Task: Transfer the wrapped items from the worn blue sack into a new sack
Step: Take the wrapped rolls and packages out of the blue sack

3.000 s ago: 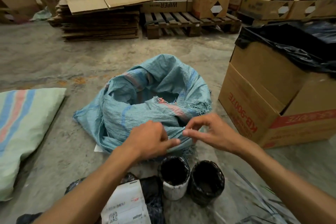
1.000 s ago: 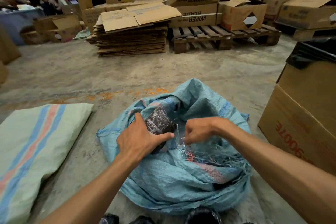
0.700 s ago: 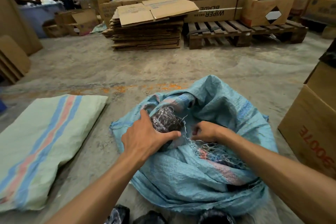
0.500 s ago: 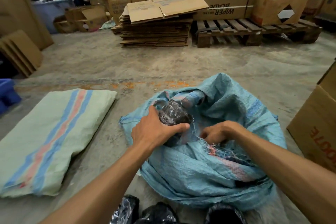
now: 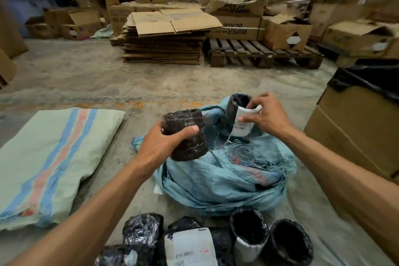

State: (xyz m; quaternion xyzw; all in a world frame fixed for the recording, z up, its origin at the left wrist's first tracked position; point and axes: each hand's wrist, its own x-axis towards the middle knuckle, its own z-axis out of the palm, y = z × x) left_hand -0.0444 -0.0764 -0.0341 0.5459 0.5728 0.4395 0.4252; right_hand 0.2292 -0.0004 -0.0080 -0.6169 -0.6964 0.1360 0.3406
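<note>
Left hand [image 5: 158,147]: grip curled round a black plastic-wrapped cylindrical roll [image 5: 185,135], held above the crumpled, frayed blue woven sack [image 5: 224,177] on the concrete floor [image 5: 151,84]. Right hand [image 5: 266,114]: grip pinching a second black wrapped roll with a white label [image 5: 238,112] over the sack's mouth. A pale green striped woven sack [image 5: 49,157] lies flat, left.

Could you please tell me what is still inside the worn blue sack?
The worn blue sack shows only crumpled fabric and frayed threads; its folds hide the interior. Both visible rolls are held above it.
</note>
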